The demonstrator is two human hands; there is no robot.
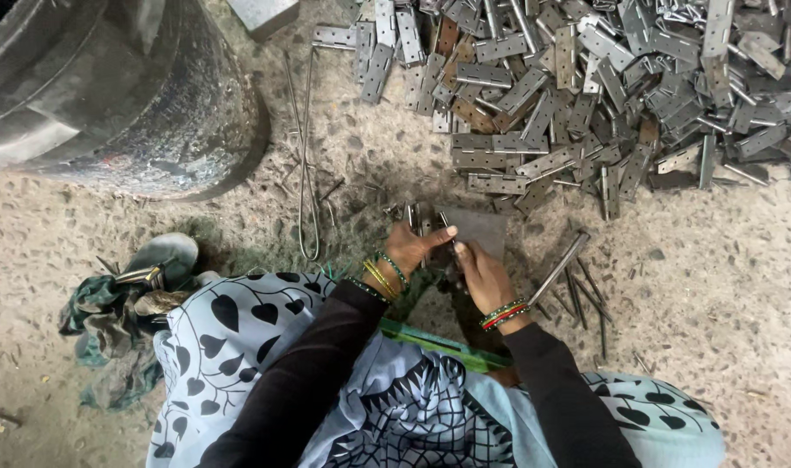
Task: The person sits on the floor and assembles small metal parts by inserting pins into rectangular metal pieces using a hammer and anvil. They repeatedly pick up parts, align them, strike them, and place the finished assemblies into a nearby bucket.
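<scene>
Crowding hands: hinge pile, rods.

The person sat on the floor. The left hand and the right hand were close together, in front of the lap. A flat metal plate lay just behind them. A big pile of hinges lay farther back, to the right. Loose pins lay right of the right hand. A long bent wire lay to the left, beside a big drum.

Flat, dim daylight; soft shadows, edges perhaps slightly warped.
</scene>
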